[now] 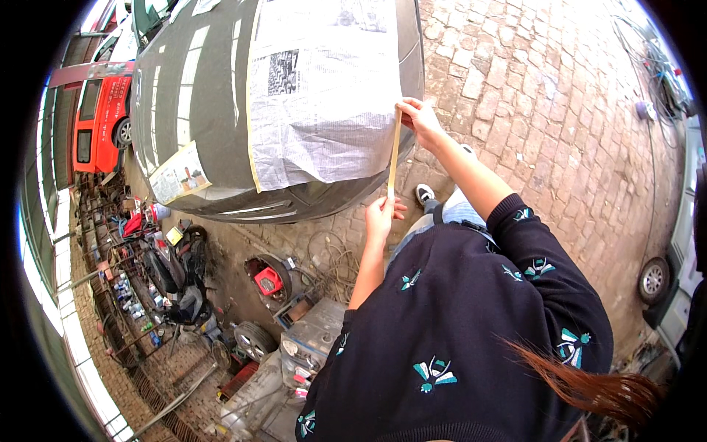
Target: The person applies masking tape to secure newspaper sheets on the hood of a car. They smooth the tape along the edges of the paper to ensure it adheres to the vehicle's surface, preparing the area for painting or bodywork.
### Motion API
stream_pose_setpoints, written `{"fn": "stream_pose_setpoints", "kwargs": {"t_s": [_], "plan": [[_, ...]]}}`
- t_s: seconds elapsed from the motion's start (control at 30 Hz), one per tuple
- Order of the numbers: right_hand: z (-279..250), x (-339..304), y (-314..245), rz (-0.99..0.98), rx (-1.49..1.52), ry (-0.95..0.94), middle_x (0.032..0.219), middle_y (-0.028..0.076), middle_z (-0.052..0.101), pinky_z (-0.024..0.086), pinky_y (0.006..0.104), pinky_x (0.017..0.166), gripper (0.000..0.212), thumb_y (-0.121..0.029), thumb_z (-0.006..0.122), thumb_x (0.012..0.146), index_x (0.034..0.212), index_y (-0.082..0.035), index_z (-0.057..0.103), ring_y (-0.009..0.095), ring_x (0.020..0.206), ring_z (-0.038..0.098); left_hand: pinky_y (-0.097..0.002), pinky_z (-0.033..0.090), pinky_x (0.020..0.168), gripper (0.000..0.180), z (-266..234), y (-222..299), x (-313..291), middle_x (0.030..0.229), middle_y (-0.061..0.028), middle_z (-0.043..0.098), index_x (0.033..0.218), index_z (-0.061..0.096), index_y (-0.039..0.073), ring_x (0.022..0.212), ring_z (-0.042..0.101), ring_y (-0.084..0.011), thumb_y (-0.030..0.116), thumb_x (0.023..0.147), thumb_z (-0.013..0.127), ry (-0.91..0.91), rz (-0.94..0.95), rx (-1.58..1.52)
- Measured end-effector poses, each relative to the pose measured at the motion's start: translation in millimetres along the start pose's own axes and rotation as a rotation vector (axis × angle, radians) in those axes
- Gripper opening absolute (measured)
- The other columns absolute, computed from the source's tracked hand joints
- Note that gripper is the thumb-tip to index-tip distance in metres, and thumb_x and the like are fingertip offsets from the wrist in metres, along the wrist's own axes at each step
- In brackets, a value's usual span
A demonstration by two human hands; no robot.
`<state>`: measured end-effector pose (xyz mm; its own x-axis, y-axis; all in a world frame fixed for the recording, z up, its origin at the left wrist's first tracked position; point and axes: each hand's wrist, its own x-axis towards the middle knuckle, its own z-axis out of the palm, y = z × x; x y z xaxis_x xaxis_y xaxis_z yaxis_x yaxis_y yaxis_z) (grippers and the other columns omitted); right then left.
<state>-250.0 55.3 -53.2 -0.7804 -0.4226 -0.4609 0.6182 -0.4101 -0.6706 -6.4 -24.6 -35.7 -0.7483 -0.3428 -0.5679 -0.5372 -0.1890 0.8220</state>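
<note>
A yellowish strip of masking tape [395, 156] runs between my two hands, beside the edge of a newspaper sheet [324, 140]. The sheet lies over the dark car body [177, 96], with a narrow tape line down its left edge. My right hand [418, 120] pinches the tape's far end, close to the sheet's right edge. Nearer to me, my left hand [379, 217] grips the other end, just off the car's rounded edge. Whether a tape roll sits in my left hand, I cannot tell. Another taped paper piece [180, 175] covers part of the car at the left.
Brick paving [515, 96] spreads to the right. At the lower left are a motorcycle [177, 276], loose wheels [254, 340], a red object inside a tyre [269, 281] and cluttered racks. A red van [101, 121] stands at the far left, another vehicle [677, 272] at the right.
</note>
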Motion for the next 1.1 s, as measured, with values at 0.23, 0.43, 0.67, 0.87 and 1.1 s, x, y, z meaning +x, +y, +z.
{"fn": "stream_pose_setpoints", "kwargs": {"t_s": [0.23,0.43,0.67,0.87,1.1], "plan": [[-6,-5,10,0.055,0.099,-0.114,0.106,0.001,0.063,0.047,0.0274,0.085,0.031,-0.013,0.062,0.090,0.120,-0.009,0.055,0.011,0.094,0.059,-0.0246,0.050,0.055,0.029,-5,-5,-2,0.081,-0.0135,0.068,0.098,0.062,-0.005,0.058,0.061,-0.0125,0.020,0.098,0.050,-0.025,-0.009,0.003],[-10,-5,16,0.030,0.014,-0.132,0.110,0.003,0.061,0.047,0.0276,0.088,0.043,-0.014,0.062,0.090,0.130,-0.009,0.048,0.011,0.097,0.058,-0.0254,0.050,0.056,0.029,-8,-10,-7,0.081,-0.0137,0.068,0.099,0.061,-0.006,0.059,0.061,-0.0134,0.021,0.098,0.050,-0.058,0.023,0.016],[-5,-11,14,0.017,-0.091,-0.132,0.108,0.004,0.062,0.050,0.0277,0.082,0.048,-0.017,0.061,0.091,0.136,-0.011,0.043,0.011,0.089,0.061,-0.0245,0.049,0.057,0.026,-12,-6,-15,0.079,-0.0131,0.068,0.098,0.061,-0.006,0.059,0.061,-0.0127,0.017,0.097,0.050,-0.061,0.086,0.016],[-3,-22,2,0.014,-0.154,-0.126,0.105,0.007,0.062,0.054,0.0287,0.078,0.051,-0.019,0.061,0.092,0.137,-0.008,0.040,0.012,0.081,0.063,-0.0246,0.050,0.057,0.025,-16,-2,-17,0.079,-0.0129,0.068,0.099,0.061,-0.006,0.060,0.061,-0.0131,0.017,0.097,0.051,-0.063,0.081,0.022],[-5,-27,-10,0.011,-0.155,-0.156,0.106,0.009,0.062,0.054,0.0284,0.078,0.052,-0.019,0.062,0.091,0.136,-0.006,0.040,0.012,0.081,0.064,-0.0254,0.050,0.059,0.027,-13,5,-19,0.079,-0.0130,0.068,0.099,0.061,-0.006,0.060,0.062,-0.0140,0.019,0.098,0.049,-0.108,0.067,-0.004]]}}
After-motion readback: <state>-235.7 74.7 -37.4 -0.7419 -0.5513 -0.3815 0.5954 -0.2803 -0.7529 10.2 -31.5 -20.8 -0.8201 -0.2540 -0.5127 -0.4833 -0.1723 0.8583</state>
